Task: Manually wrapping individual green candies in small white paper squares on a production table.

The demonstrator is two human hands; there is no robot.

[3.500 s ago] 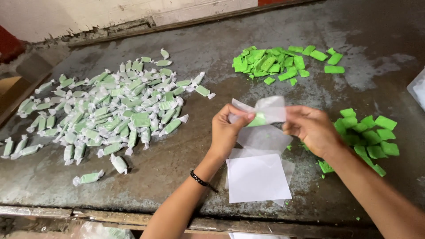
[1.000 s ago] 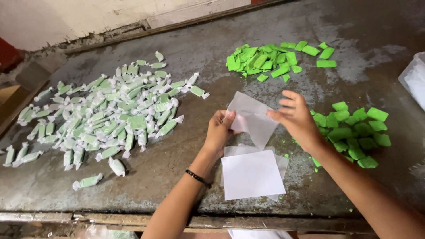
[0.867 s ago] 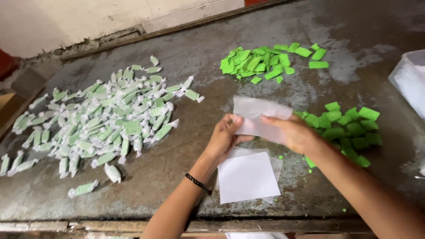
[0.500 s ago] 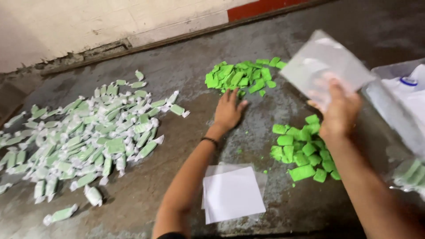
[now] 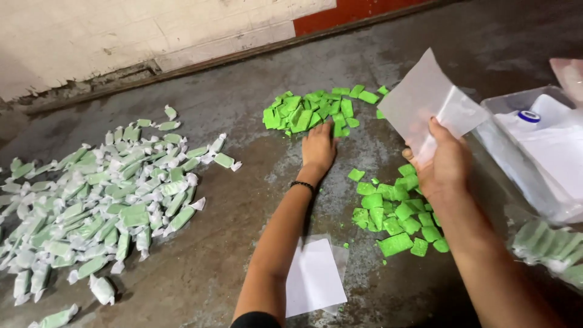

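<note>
2 hands apart. Left hand (image 5: 318, 147) flat, fingertips touching far green pile (image 5: 316, 110) at its 12 o'clock. Right hand (image 5: 442, 164) pinches wrapper (image 5: 428, 98), raised, long axis toward 1 o'clock. Near pile (image 5: 395, 209) at right hand's 7 o'clock.

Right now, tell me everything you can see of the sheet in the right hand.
The wrapper sheet is a thin, translucent whitish square, like waxed paper or film, with a fold or second layer at its lower right. It is held up above the table, tilted, pinched at its lower edge by the right hand. It touches nothing else and holds no green piece.
</note>
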